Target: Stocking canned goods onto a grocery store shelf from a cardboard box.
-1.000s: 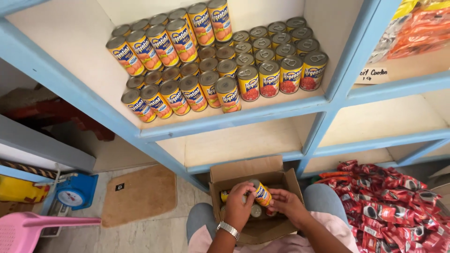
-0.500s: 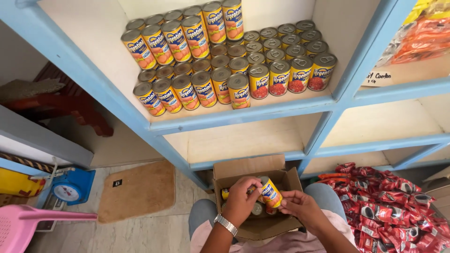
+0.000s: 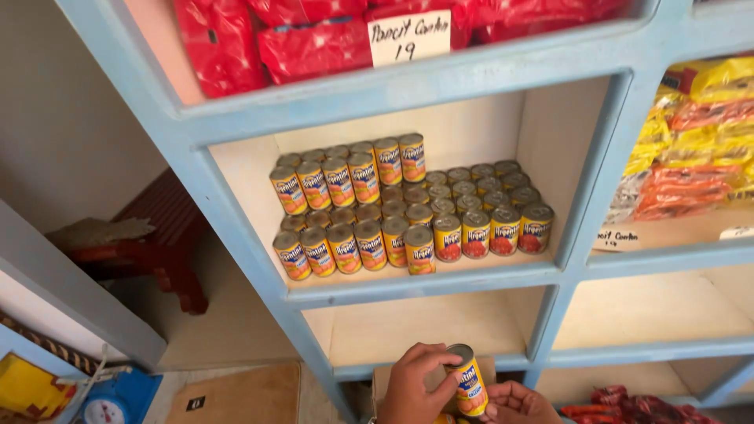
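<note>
Left hand (image 3: 416, 385) grips a can (image 3: 468, 381) just below the blue shelf edge (image 3: 424, 284).

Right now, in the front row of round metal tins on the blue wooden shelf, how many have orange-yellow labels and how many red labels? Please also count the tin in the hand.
Orange-yellow-labelled tins, front row of the blue wooden shelf: 6
Red-labelled tins, front row: 4
Orange-yellow held tin, gripped by the left hand: 1
Total: 11
</note>
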